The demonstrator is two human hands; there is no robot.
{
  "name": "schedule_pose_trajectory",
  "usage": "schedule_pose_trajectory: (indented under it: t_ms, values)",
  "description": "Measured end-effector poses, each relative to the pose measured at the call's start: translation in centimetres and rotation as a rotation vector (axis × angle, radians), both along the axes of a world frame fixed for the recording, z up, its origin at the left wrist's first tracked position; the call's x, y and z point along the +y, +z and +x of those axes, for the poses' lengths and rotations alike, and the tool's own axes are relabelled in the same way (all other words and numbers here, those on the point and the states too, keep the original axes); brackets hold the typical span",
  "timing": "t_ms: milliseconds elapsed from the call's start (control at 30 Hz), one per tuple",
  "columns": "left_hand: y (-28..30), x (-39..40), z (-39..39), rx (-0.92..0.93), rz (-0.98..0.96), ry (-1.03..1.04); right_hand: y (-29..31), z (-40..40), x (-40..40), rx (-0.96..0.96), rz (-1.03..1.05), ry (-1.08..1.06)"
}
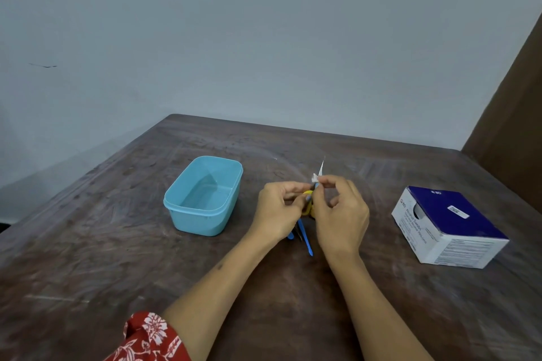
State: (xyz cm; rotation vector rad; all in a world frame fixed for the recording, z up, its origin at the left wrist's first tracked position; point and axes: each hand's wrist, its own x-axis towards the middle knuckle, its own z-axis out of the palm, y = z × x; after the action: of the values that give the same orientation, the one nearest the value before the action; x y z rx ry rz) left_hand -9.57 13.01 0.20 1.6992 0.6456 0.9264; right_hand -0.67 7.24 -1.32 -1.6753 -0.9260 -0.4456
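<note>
1. Head view, the hands: the left hand (pixel 278 209) and right hand (pixel 341 211) meet over the middle of the table (pixel 117 258), fingertips almost touching.
2. The left hand has its fingers curled in and grips a yellow tool (pixel 307 209), which shows in the gap between the two hands; most of the tool is hidden.
3. The right hand pinches a small white swab (pixel 315 177) between thumb and forefinger, with its other fingers loosely bent. The swab sits at 12 o'clock from the yellow tool, right at the tips of both hands.
4. A thin pale sliver (pixel 323 163) rises from the swab toward 12 o'clock; whether it is a blade or a wrapper cannot be told.
5. At 6 o'clock from the hands, a blue stick (pixel 306 240) lies on the table between the wrists. A second blue piece (pixel 290 235) and a dark thin tool (pixel 299 233) lie just beside it.
6. At 9 o'clock stands an open blue tub (pixel 176 202), near the left hand.
7. At 3 o'clock, well apart, lies a blue-and-white box (pixel 457 214).
8. At 7 o'clock, a red floral sleeve (pixel 149 337) covers the left upper arm.
</note>
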Motion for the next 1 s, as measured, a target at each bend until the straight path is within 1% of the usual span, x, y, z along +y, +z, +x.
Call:
schedule_pose_trajectory:
  t_ms: [67,167,300,433,533,667,767,900,1000]
  values:
    - [-0.07,0.12,-0.1,0.004,0.018,0.019,0.05,-0.09,-0.05,0.03,0.005,0.02]
    - [0.13,0.19,-0.03,0.03,0.008,0.006,-0.1,0.1,-0.03,0.093,0.079,0.051]
    - [0.63,0.24,-0.17,0.039,-0.011,-0.004,-0.14,0.07,0.1,0.104,0.148,0.09]
    - [0.67,-0.28,-0.19,0.096,0.026,-0.011,0.15,0.08,0.06,0.199,0.208,0.055]
    - [0.53,-0.4,-0.17,0.122,0.059,-0.011,0.17,0.11,0.02,0.223,0.188,0.045]
    - [0.52,-0.27,-0.33,0.102,0.108,0.045,0.07,-0.15,0.07,0.253,0.128,0.071]
    - [0.58,-0.23,-0.35,0.112,0.098,0.027,0.16,-0.23,0.1,0.251,0.156,0.08]
    - [0.27,-0.43,-0.17,0.175,0.085,-0.057,0.57,0.26,-0.08,0.293,0.226,0.001]
    - [0.13,-0.48,-0.13,0.153,0.104,-0.012,0.33,0.33,-0.08,0.235,0.19,0.017]
